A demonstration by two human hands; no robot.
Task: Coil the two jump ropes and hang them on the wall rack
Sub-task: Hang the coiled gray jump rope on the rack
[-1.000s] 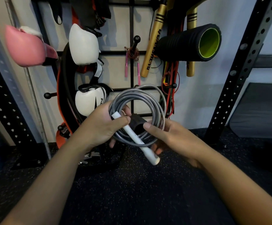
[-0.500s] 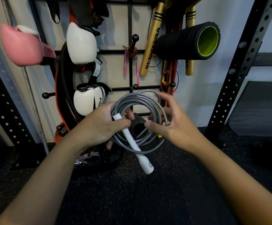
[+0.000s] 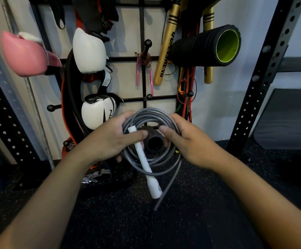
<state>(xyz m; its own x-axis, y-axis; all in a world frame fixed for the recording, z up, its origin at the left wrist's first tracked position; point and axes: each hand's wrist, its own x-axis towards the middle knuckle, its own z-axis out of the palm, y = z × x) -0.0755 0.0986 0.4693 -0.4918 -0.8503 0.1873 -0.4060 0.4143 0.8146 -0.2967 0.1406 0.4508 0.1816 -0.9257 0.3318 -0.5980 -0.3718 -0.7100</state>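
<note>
A grey jump rope [image 3: 153, 115] is wound into a coil in front of me, held on both sides. My left hand [image 3: 110, 139] grips the coil's left side and pins its white handle [image 3: 146, 164], which slants down to the right. My right hand [image 3: 191, 141] grips the coil's right side, thumb over the strands. A loose grey tail [image 3: 167, 187] hangs below the coil. A second jump rope with pink handles [image 3: 144, 71] hangs from a peg on the black wall rack [image 3: 143, 20] above.
White boxing gloves [image 3: 90, 51], a pink glove [image 3: 24, 54], gold bats [image 3: 165, 51] and a black foam roller [image 3: 205, 45] hang on the rack. Another dark roller [image 3: 154, 141] shows through the coil. A perforated black upright [image 3: 261, 78] stands at right. The floor is black rubber [image 3: 146, 221].
My right hand shifted from the coil's top right to a grip on its right side. A loose end of rope now hangs below the coil. My left hand kept its hold.
</note>
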